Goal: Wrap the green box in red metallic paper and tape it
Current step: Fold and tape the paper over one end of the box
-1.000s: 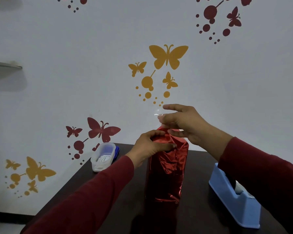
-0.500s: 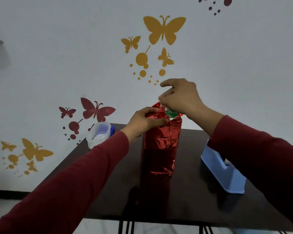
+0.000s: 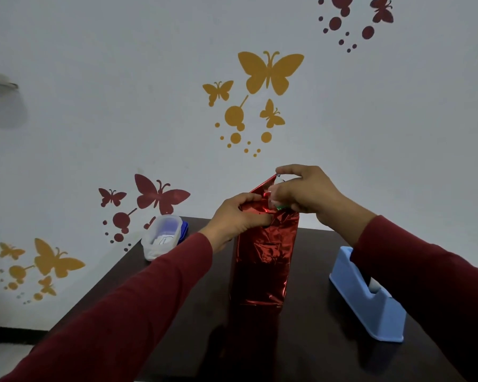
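Right under your two hands, the tall green box in crinkly red metallic paper (image 3: 262, 257) is standing upright on the dark glossy table (image 3: 315, 340), and honestly you're most of the way there — the long sides look fully covered, with the foil snug down to the base. What's left is the top end. A sliver of green box (image 3: 280, 207) peeks out just below your right fingers, so that end isn't closed yet.

Your left hand (image 3: 239, 219) is curled around the upper left edge of the package, thumb on the near face, pinning the folded foil in place. Your right hand (image 3: 305, 193) is pinching something small at the top flap; it looks like a clear strip of tape (image 3: 273, 199), though it's too see-through to be sure.

My guess: press that flap down, fold the pointed bit sticking up beside your right index finger, tape it — then maybe check the bottom end, which I can't see.

More tape is close, since the light blue plastic tape dispenser (image 3: 367, 299) sits below your right forearm. A translucent plastic tub (image 3: 163, 238) sits out past your left wrist.
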